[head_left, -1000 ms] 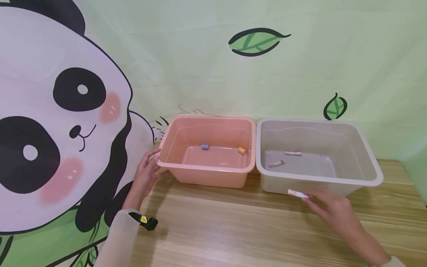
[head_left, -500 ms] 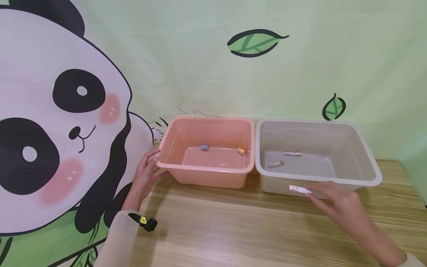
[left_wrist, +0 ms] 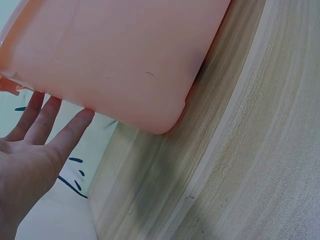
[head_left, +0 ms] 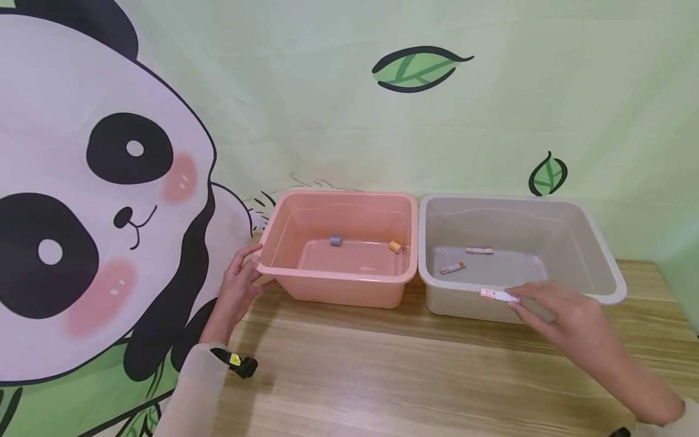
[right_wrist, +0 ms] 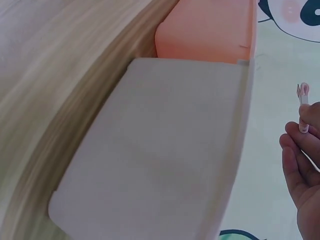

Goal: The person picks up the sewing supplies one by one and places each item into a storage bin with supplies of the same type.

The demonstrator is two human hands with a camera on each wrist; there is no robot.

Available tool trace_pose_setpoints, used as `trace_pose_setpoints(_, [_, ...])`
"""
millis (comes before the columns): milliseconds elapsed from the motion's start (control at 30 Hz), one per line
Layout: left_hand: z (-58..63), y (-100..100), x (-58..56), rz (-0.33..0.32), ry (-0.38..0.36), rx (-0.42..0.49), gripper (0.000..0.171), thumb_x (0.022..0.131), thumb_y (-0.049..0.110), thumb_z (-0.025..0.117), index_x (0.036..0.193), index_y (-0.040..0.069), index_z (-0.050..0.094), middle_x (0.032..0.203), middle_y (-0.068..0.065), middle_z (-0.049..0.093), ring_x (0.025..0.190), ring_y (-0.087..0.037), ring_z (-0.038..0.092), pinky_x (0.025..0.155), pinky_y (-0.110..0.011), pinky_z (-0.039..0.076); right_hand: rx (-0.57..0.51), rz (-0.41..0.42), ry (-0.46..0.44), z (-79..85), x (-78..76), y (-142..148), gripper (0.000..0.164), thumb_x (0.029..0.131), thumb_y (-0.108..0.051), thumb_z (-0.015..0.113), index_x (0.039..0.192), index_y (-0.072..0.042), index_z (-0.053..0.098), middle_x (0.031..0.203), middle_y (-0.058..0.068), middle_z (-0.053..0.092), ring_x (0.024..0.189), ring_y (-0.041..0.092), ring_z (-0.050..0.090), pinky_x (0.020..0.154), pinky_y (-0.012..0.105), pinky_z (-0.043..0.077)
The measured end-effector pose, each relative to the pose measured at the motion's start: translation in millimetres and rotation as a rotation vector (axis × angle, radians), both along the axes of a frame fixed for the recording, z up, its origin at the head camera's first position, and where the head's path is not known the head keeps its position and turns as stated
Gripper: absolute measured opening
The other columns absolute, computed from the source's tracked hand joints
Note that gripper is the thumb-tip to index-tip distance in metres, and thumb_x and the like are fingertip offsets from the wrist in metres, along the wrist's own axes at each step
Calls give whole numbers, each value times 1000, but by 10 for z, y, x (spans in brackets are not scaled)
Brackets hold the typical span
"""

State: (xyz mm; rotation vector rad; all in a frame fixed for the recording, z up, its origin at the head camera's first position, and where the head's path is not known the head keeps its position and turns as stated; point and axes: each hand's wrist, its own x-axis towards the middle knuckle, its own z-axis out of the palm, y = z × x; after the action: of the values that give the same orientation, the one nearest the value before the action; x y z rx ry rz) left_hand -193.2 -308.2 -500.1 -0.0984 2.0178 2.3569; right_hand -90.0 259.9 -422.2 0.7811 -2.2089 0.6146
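Observation:
My right hand (head_left: 568, 315) pinches a small folded tape measure (head_left: 496, 295), white with pinkish-red marks, between thumb and fingers. It is held over the front rim of the grey bin (head_left: 524, 297). In the right wrist view the folded tape measure (right_wrist: 303, 100) shows a looped pink end and a white band. Two similar folded tape measures (head_left: 479, 250) lie on the grey bin's floor. My left hand (head_left: 237, 288) touches the left end of the pink bin (head_left: 338, 288). Its fingers (left_wrist: 72, 132) extend against the bin in the left wrist view.
Inside the pink bin lie a blue thread spool (head_left: 335, 241) and an orange thread spool (head_left: 395, 247). Both bins stand side by side on a wooden table (head_left: 382, 376). Behind them hangs a green backdrop (head_left: 327, 121) with a panda print.
My right hand has risen with the tape measure and shifted slightly right, from before the grey bin's front wall to its rim. The left hand has stayed at the pink bin.

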Motion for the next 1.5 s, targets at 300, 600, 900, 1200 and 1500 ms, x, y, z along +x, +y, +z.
trace_pose_setpoints(300, [6,11,-5,1,7,-13,44,104,36,58,144,22,47,159,-11,36,129,-26,57,102,-61,47,59,-8,19,159,-114,70,59,102,-61,46,96,-12,78,86,1,76,75,19,72,79,5,49])
trace_pose_setpoints(600, [-13,3,-9,2,7,-31,42,104,37,58,143,23,48,158,-11,38,126,-23,60,103,-62,46,82,2,49,249,-281,112,60,103,-60,45,94,-10,78,85,4,76,71,19,71,58,29,52])
trace_pose_setpoints(900, [-24,-5,-9,-7,22,-36,42,105,37,56,144,23,48,158,-10,38,125,-21,60,103,-63,46,97,21,52,273,-503,161,63,103,-60,43,93,-8,78,84,5,76,67,19,66,54,25,46])
trace_pose_setpoints(1200, [-25,3,-8,-10,25,-34,43,105,36,57,144,22,47,159,-11,37,124,-21,61,99,-57,52,143,32,37,310,-626,161,66,104,-60,40,94,-7,78,84,7,76,71,23,70,57,37,51])
trace_pose_setpoints(1500, [-24,-10,-5,-10,22,-39,43,105,37,57,144,23,47,159,-11,37,126,-23,59,103,-64,45,169,127,-21,394,-820,189,67,102,-62,40,94,-6,78,81,4,75,68,20,69,57,26,50])
